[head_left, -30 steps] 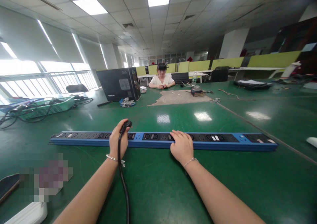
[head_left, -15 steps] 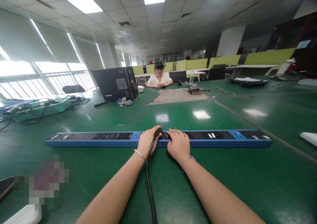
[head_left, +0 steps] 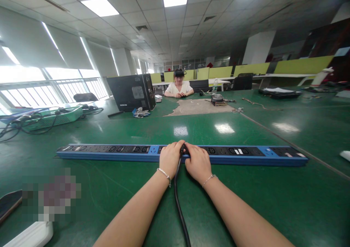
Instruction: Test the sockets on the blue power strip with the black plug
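Note:
A long blue power strip [head_left: 235,160] with black sockets along its top lies across the green table. My left hand [head_left: 171,159] is closed around a black power plug [head_left: 182,148] over the middle of the strip. From the plug a thick black cable [head_left: 179,203] runs down between my forearms, past the lower picture edge. My right hand [head_left: 198,160] grips the strip just to the right, thumb at its near side. Its fingertips come up against the plug. Whether the plug sits in a socket is hidden by my fingers.
A green basket of cables [head_left: 54,120] is at the left, near a black computer case [head_left: 131,94] and gloves [head_left: 140,112]. A person [head_left: 179,88] sits across the table [head_left: 131,203]. Beside a bare patch [head_left: 197,107] stands a bottle [head_left: 215,85]. A white object [head_left: 32,236] lies near left.
My left hand has moved right with the plug, closing the gap to my right hand. The cable has shifted right. My right hand stays on the strip, its fingers now meeting the plug.

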Demonstrator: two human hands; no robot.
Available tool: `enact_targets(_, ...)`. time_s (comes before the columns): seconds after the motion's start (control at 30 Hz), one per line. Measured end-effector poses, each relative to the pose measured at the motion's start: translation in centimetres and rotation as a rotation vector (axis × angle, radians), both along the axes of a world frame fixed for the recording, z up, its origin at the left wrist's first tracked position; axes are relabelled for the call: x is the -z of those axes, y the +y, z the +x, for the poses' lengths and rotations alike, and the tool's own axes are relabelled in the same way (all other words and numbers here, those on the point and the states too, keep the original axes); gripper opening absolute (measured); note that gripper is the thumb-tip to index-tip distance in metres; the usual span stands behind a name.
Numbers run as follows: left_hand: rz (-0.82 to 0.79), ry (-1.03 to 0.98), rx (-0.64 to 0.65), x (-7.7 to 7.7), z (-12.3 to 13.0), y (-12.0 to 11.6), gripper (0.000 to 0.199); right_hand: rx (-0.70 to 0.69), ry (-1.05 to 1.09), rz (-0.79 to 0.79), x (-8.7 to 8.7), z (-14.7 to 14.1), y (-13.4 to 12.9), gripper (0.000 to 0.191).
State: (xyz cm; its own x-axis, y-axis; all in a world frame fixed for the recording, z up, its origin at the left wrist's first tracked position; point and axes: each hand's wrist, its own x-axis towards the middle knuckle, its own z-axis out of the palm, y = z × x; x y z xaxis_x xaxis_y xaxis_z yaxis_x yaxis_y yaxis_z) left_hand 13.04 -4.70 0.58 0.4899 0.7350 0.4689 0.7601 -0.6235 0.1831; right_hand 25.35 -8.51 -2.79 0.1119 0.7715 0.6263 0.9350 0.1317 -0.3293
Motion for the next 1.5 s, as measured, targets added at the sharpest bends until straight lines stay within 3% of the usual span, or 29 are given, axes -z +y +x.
enact_targets(0.23,-0.001,0.021,-0.028,0.1,-0.3,0.2,0.030,-0.186,-0.012,0.072,0.2,-0.7,0.0,0.068)
enact_targets(0.47,0.000,0.064,-0.028,0.4,0.0,0.2,0.026,-0.168,-0.024,0.061,0.4,-0.6,0.1,0.068)
enact_targets(0.8,-0.061,0.027,0.023,0.5,-0.7,0.3,0.037,-0.145,-0.017,0.078,0.7,-0.6,0.4,0.070)
enact_targets(1.1,0.050,0.077,0.061,2.2,-1.4,0.1,0.050,-0.181,-0.093,-0.001,-0.4,-0.6,-0.4,0.058)
enact_targets(1.27,0.096,0.106,-0.045,2.6,-1.1,0.2,0.041,-0.063,-0.061,0.009,-0.4,-1.3,0.7,0.035)
enact_targets(1.5,0.081,0.093,-0.064,2.5,-1.0,0.2,0.041,0.031,-0.062,0.024,-0.9,-2.4,1.4,0.026)
